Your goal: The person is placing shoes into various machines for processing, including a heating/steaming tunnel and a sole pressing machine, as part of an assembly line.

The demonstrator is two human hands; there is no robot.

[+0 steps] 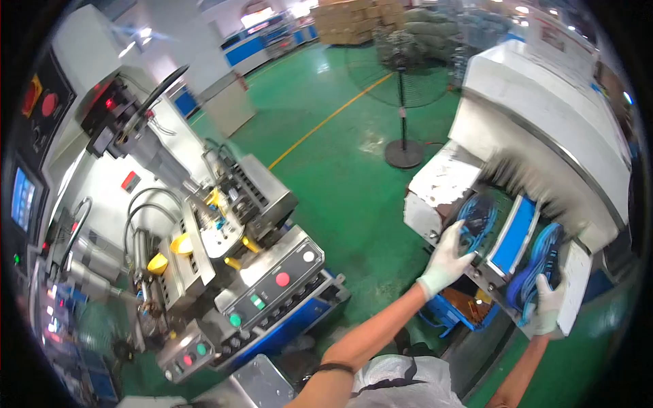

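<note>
Right hand at blue piece, long axis pointing toward bristles

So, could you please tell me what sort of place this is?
Most likely a factory workshop: there is a machine control panel with coloured buttons, stacked cardboard boxes at the back, and a yellow line on the green floor.

Left blue bundle: dark and bright blue, strand-like lines, rounded outline; lies left of the blue panel, apart from it.
Right blue bundle: longer, streaked paler blue; lies just right of the blue panel, roughly parallel.
</note>
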